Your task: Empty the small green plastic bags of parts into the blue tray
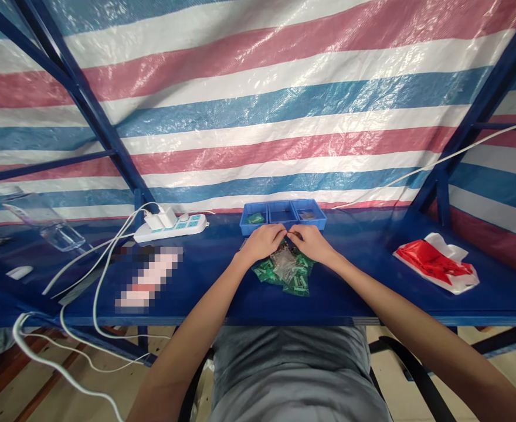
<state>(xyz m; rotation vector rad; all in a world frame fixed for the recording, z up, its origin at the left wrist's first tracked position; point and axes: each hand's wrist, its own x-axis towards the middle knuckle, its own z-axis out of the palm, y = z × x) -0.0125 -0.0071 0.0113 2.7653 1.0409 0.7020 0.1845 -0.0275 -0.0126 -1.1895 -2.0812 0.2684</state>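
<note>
My left hand [263, 242] and my right hand [311, 242] meet just in front of a blue three-compartment tray [243, 225]. Both have thumb and fingers pinched, the tips almost touching; whatever is between them is too small to make out. Below them on the blue table lies a pile of small green printed plastic packets [299, 283]. A clear packet [285, 265] with a greyish look rests on top of the green ones. In the tray's left compartment is a green packet [255, 218], and a small pale item [307, 215] lies in the right one.
A white power strip [172, 230] with plugged-in adapters and trailing white cables [96, 293] is at left. Beyond it stands a tilted clear bottle [55, 225]. A red and white plastic bag [436, 264] lies at right. Blue frame posts [95, 111] and a striped tarp [284, 140] rise behind the table.
</note>
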